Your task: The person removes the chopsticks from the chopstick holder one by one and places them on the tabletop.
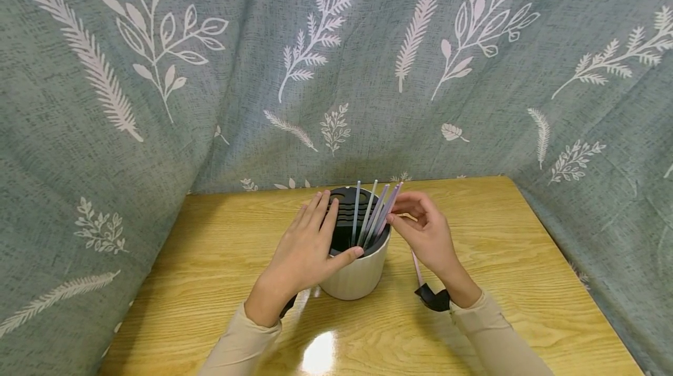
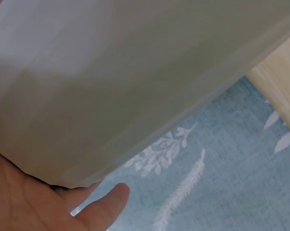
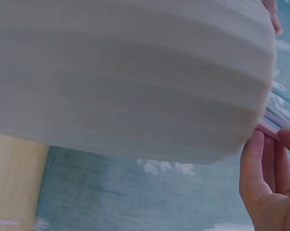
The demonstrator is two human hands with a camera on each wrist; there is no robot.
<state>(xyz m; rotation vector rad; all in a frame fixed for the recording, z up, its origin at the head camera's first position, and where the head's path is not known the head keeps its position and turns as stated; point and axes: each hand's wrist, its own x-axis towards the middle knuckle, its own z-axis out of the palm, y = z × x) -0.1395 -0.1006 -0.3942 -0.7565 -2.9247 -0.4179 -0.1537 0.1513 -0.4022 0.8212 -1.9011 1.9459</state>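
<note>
Left hand (image 1: 302,250) lying over left rim of white pot (image 1: 353,280), fingers straight, grip spread, thumb resting along front edge. Right hand (image 1: 428,236) hovering at right rim, grip pinching pink straw (image 3: 269,131) beside straws (image 1: 374,212) leaning inside pot. Pot standing on surface (image 1: 226,282), its wall hiding straws' lower ends. Another pink straw (image 1: 417,268) lying partly covered by right hand.

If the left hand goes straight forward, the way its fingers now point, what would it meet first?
Past the left hand, probably the hanging leaf-printed grey-green cloth, behind the yellowish wood-grain table, though depth is unclear.
</note>
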